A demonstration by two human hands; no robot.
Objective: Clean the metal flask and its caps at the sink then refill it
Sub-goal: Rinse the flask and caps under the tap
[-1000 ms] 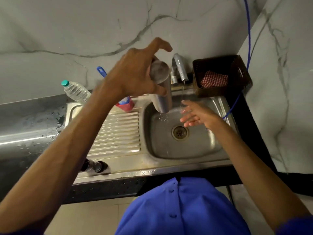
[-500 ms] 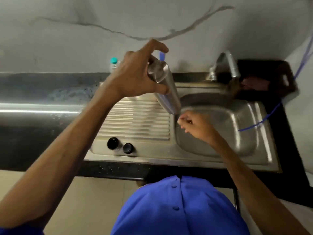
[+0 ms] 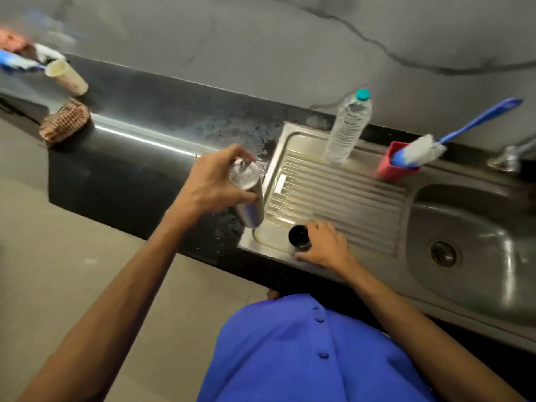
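Gripping the metal flask (image 3: 250,198) near its base end, the left hand (image 3: 210,185) holds it upside down, base toward the camera and mouth pointing down at the near left corner of the drainboard (image 3: 333,198). The fingers wrap round the upper body of the flask, thumb on the near side. At about four o'clock from the flask, the right hand (image 3: 326,246) rests on the front edge of the drainboard, its fingers and thumb curled round a black cap (image 3: 299,237) that stands on the steel, dark round face up. Whether a second cap sits under that hand cannot be told. The two hands are apart, the flask's mouth hanging just beside the cap at its ten o'clock.

At twelve o'clock from the cap, at the back of the drainboard, stands a clear plastic water bottle (image 3: 346,129) with a teal lid. At two o'clock from the cap a red holder (image 3: 390,166) carries a blue-handled bottle brush (image 3: 420,152), bristles white. The sink basin (image 3: 464,227) with its drain lies at three o'clock, and the base of the tap (image 3: 506,158) shows at the right edge behind it. Far off at ten o'clock on the dark counter (image 3: 139,158) lie a checked cloth (image 3: 64,120) and a paper cup (image 3: 68,77) on its side. A blue buttoned shirt (image 3: 304,352) fills the bottom at six o'clock.
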